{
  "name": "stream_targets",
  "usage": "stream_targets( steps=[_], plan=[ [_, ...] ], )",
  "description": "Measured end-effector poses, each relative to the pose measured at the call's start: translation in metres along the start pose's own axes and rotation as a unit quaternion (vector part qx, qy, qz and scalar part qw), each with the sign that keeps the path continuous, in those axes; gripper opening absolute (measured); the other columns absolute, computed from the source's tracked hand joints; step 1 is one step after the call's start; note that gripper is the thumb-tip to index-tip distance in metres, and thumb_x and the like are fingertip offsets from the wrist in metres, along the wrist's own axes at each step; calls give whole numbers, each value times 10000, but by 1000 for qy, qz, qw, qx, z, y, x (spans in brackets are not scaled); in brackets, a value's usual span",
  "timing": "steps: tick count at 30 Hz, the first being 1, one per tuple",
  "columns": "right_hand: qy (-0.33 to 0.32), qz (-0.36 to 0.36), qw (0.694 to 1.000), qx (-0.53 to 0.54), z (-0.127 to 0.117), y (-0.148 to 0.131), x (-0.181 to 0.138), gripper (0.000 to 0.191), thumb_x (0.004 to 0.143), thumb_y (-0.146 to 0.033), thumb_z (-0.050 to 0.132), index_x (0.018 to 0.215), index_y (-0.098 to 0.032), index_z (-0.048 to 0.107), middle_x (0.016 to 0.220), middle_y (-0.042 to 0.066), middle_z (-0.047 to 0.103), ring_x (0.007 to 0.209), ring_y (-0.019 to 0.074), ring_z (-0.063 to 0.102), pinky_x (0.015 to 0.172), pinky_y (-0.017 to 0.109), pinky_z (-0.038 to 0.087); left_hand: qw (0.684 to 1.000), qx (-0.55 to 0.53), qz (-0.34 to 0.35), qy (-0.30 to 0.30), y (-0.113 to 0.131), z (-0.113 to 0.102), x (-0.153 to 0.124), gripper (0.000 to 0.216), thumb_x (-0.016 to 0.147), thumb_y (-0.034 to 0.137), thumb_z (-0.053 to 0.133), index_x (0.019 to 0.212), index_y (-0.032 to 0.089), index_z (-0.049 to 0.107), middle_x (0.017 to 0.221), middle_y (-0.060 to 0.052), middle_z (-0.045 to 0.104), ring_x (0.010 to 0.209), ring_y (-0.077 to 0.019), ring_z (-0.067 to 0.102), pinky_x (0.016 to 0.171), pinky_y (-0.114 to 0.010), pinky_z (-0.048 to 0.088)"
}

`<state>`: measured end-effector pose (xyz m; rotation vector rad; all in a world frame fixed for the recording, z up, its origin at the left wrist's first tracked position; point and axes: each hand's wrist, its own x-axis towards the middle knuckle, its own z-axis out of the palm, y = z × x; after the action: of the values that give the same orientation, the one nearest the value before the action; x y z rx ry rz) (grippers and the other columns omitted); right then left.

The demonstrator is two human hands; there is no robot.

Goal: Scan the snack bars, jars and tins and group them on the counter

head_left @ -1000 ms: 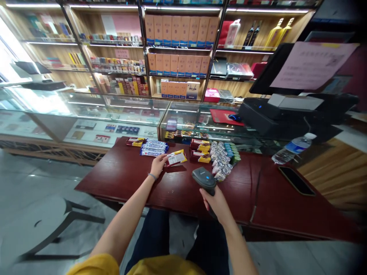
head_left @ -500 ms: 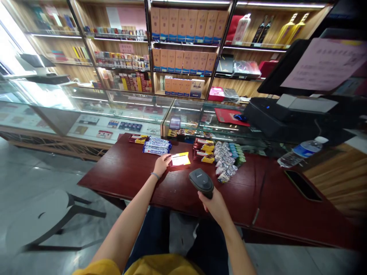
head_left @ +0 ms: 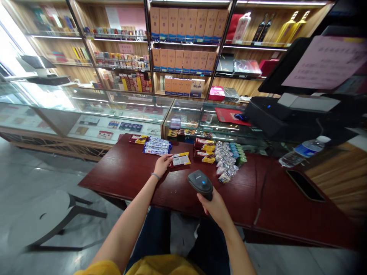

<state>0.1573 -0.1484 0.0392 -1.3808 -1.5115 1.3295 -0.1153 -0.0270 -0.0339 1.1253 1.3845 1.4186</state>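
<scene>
At the far left, a grey stool stands on the floor, just off the end of the dark red desk. Near the desk's back left corner lie red-and-yellow packets; immediately right of them, touching or nearly so, is a group of blue-and-white packets.

The left hand, a thin band at its wrist, grips a single red-and-yellow wrapper by its left end. This wrapper is over the middle of the desk, in front of and to the right of the blue-and-white group, with a white label and barcode facing up. Whether its underside touches the wood cannot be told.

To its right, the right hand is closed around the handle of a dark scanner, held above the desk's front half. A blue light shows on the scanner's head, which points toward the wrapper and stands apart from it.

Behind the scanner sit two stacks of red-and-yellow bars. Just beside them is a cluster of small silver, blue and green items, contents indeterminable. Farther right are a clear bottle, tilted in view, and a dark phone, lying flat.
</scene>
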Motion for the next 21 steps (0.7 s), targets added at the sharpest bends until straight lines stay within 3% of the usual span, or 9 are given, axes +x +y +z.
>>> stream_targets(
  steps=[5,9,13,16,21],
  plan=[
    [17,6,1000,6,-1,-1,0,445,780,-451,668,1127,-190,568,492,-103,532,324,116,446,338,215,341,997,-65,-44,-20,10,-3,0,386,769,448,781,1016,177,658,910,-51,736,763,-181,701,654,-291,579],
    [38,8,999,15,-1,-3,0,408,782,-464,669,1071,-192,573,416,-116,478,309,115,409,351,219,306,998,-66,-12,-9,24,-31,5,381,731,430,802,915,192,569,949,-37,710,837,-177,694,724,-289,573],
    [44,7,999,10,0,-1,3,328,781,-476,667,930,-210,547,402,-111,466,323,110,409,381,229,320,995,-9,88,42,38,-86,14,365,722,392,802,912,189,566,934,-34,688,904,-181,682,851,-318,553],
    [45,11,999,0,1,3,7,344,779,-499,660,932,-214,541,398,-114,461,321,121,416,377,232,303,988,74,135,30,49,-136,20,382,784,387,739,1088,179,638,1097,-83,708,1026,-227,675,934,-370,537],
    [33,32,999,-22,-2,17,17,367,759,-557,664,870,-229,542,375,-99,470,332,144,443,397,257,343,926,316,178,101,65,-209,32,288,846,323,642,1089,192,724,1084,-88,735,1036,-257,664,965,-400,513]
  ],
)
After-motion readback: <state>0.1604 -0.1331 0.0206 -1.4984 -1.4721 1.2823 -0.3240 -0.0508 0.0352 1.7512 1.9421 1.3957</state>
